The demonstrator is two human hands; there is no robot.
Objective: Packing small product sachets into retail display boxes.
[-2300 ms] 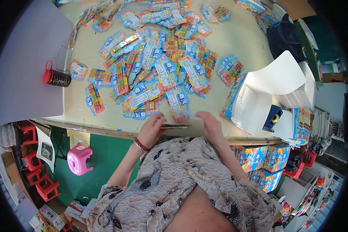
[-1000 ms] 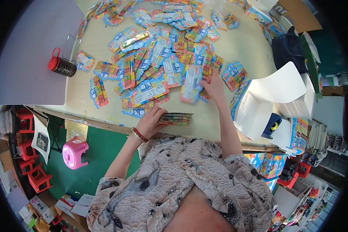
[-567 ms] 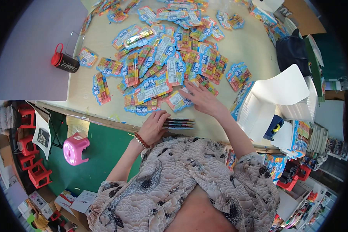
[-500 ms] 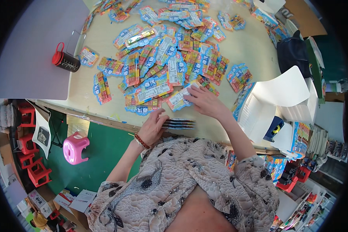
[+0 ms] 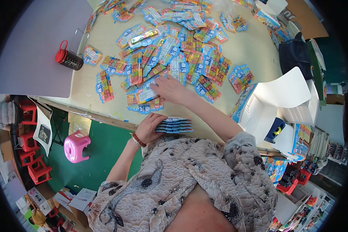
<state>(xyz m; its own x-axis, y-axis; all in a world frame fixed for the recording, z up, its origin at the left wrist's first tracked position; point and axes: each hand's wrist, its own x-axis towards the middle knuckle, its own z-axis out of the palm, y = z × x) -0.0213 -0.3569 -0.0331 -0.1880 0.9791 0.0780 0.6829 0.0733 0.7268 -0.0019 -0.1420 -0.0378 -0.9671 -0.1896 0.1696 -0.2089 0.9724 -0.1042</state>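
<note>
Close to my body at the table's near edge, my left hand (image 5: 150,128) is closed on the left end of a stack of blister packs (image 5: 176,125), blue-edged and seen side-on. Farther out, my right hand (image 5: 171,91) has its fingers on the right end of a blister pack (image 5: 146,94) lying pale side up at the pile's near edge. Its fingertips bend onto the pack; the thumb's grip is partly hidden. Beyond spreads a loose pile of similar blue-edged packs (image 5: 168,50), some showing rows of red and yellow pieces, others their pale printed backs.
A black bottle with a red lid (image 5: 69,60) stands at the left, by a grey panel (image 5: 34,46). White open cartons (image 5: 274,96) and a dark blue tape dispenser (image 5: 274,129) crowd the right. A pink stool (image 5: 77,147) is on the green floor.
My right hand has moved left to another pack. The pack it was touching has gone from the pile's near edge, and the stack at my left hand looks thicker.
</note>
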